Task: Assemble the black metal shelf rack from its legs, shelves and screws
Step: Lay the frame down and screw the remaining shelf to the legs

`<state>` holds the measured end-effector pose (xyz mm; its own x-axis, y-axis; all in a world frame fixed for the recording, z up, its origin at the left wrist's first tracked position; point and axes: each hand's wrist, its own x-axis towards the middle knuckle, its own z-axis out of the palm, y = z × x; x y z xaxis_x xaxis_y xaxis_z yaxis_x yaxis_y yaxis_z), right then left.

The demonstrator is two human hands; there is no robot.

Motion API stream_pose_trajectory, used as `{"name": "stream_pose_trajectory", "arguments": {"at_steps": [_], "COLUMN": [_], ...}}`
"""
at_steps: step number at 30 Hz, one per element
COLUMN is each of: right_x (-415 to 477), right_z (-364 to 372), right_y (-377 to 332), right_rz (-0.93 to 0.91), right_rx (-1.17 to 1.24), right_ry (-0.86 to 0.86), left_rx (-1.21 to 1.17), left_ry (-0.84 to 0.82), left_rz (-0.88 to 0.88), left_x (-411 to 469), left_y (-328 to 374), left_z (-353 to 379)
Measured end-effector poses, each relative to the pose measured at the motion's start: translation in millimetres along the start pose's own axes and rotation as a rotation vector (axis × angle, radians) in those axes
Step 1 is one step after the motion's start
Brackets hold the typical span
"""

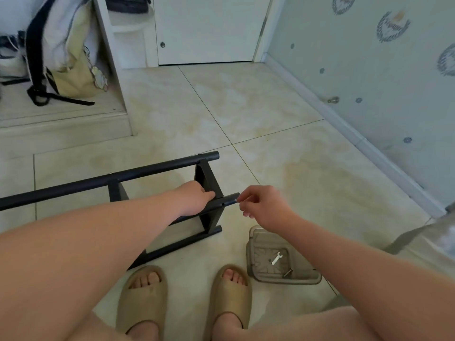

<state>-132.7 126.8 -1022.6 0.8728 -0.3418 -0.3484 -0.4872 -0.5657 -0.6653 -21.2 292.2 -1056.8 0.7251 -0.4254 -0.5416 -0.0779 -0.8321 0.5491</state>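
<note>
The black metal rack point(110, 179) lies on its side on the tiled floor, its long tube legs joined by flat black shelf plates point(208, 180). My left hand point(194, 198) grips the middle tube leg just left of the end shelf plate. My right hand point(261, 205) pinches a small part, too small to make out, against the open end of that tube point(232, 198). A small silver wrench point(276, 258) and a dark screw point(286, 273) lie in a grey plastic tray point(253, 252) beside my right foot.
My feet in tan slippers point(141, 296) stand just in front of the rack. A wall with a baseboard point(344, 129) runs along the right, with a metal door stop point(333, 100). A step with bags point(64, 50) is at the far left. A white door point(209, 30) is ahead.
</note>
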Motion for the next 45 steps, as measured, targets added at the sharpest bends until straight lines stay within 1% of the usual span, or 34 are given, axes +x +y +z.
{"name": "stream_pose_trajectory", "arguments": {"at_steps": [5, 9, 13, 22, 30, 36, 45], "right_x": [14, 22, 26, 21, 19, 20, 20], "right_z": [4, 9, 14, 8, 21, 23, 21], "right_y": [6, 13, 18, 23, 9, 7, 8], "right_rz": [0.005, -0.013, -0.035, -0.008, -0.048, -0.054, -0.036], "right_rx": [0.048, 0.093, 0.132, 0.198, 0.182, 0.156, 0.19], "right_ry": [-0.077, -0.127, -0.155, -0.138, -0.193, -0.168, -0.15], "left_rx": [-0.163, -0.384, -0.44, -0.447, -0.446, -0.451, -0.467], "left_ry": [-0.03, -0.182, -0.207, -0.186, -0.185, -0.194, -0.207], "left_rz": [0.003, -0.077, -0.078, -0.076, -0.064, -0.074, -0.118], "left_x": [22, 32, 40, 44, 44, 46, 43], "left_y": [2, 5, 0, 1, -1, -3, -2], "left_z": [1, 9, 10, 10, 10, 8, 7]}}
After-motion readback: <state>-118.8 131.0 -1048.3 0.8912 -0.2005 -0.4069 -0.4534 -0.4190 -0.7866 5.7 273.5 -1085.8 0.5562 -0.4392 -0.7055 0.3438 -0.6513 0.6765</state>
